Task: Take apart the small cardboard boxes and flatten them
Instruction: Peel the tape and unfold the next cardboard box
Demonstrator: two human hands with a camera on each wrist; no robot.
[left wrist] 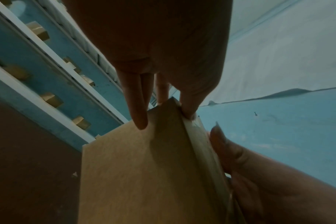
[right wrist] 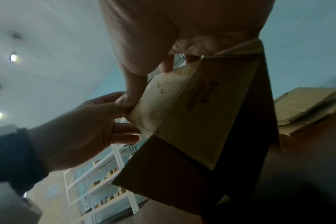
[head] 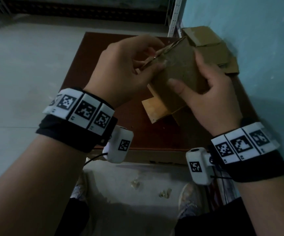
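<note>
I hold a small brown cardboard box in the air above a dark red-brown table. Its lower flaps hang open toward me. My left hand pinches the box's upper left edge, thumb on the front face. My right hand grips the box's right side, thumb pressed on the front face and fingers wrapped behind. In the left wrist view my left hand's fingertips press on the box. In the right wrist view the box shows printed text and a taped face.
A pile of flattened cardboard pieces lies at the table's far right corner against a blue wall. A white metal shelf post stands behind. Scraps of tape lie on the grey floor by my shoes.
</note>
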